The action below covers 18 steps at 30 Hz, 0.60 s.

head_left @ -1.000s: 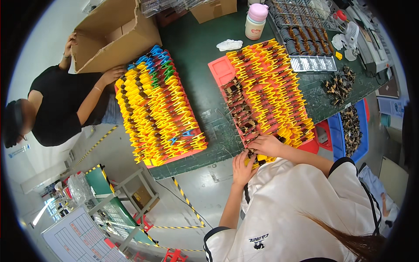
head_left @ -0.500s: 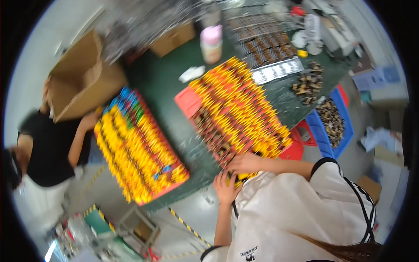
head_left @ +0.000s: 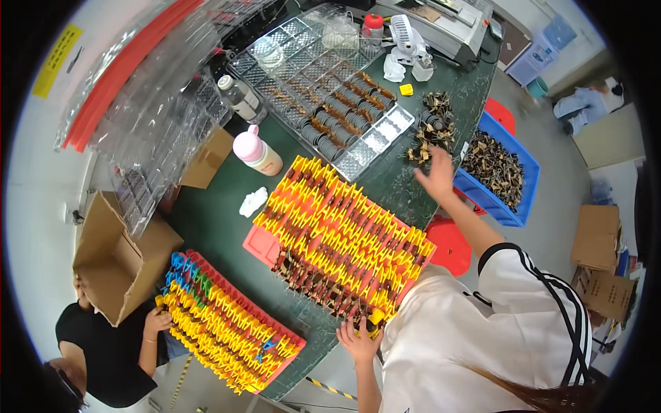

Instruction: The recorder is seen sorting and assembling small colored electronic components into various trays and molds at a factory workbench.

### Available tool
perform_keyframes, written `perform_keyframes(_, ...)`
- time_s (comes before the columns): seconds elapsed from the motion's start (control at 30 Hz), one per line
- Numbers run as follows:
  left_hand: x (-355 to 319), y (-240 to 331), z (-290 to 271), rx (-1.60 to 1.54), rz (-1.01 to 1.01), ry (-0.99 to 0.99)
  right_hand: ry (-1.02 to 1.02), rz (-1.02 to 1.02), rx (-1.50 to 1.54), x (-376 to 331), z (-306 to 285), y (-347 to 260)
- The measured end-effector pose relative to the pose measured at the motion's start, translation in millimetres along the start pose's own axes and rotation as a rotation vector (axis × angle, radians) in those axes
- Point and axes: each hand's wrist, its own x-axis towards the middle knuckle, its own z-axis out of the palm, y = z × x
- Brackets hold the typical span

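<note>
My right hand [head_left: 438,177] is over the green table, fingers apart with nothing visible in them, next to a loose pile of small brown-and-black metal parts [head_left: 435,118]. My left hand [head_left: 358,343] rests at the near end of a red tray [head_left: 260,246], its fingers stretched out and slightly spread by a small yellow piece [head_left: 376,316]. Rows of yellow pronged plastic pieces [head_left: 337,230] with brown parts between them fill most of this tray. Along its left edge runs a row of brown parts [head_left: 313,282] without yellow.
A blue bin [head_left: 506,210] of similar parts stands right of the table, by a red stool [head_left: 449,248]. Clear plastic trays [head_left: 372,148] with coils, a pink-capped bottle [head_left: 256,151] and a white fan [head_left: 407,38] stand behind. At left, a co-worker [head_left: 103,351] touches another loaded tray [head_left: 299,344] and a cardboard box [head_left: 103,241].
My right hand has left the tray's near end and moved right and away to the loose pile. My left hand stays at the near end. The view has shifted.
</note>
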Motion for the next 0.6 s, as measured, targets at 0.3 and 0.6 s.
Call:
perform_keyframes(0.3,1.3,14.4,1.6,0.019,0.009,-0.037,-0.230,0.421,-0.233,5.9,29.8,48.7)
perform_keyframes(0.6,2.0,21.3,-16.2,0.036,-0.064,0.018,-0.072,0.096,-0.155,-35.5,38.2,4.9)
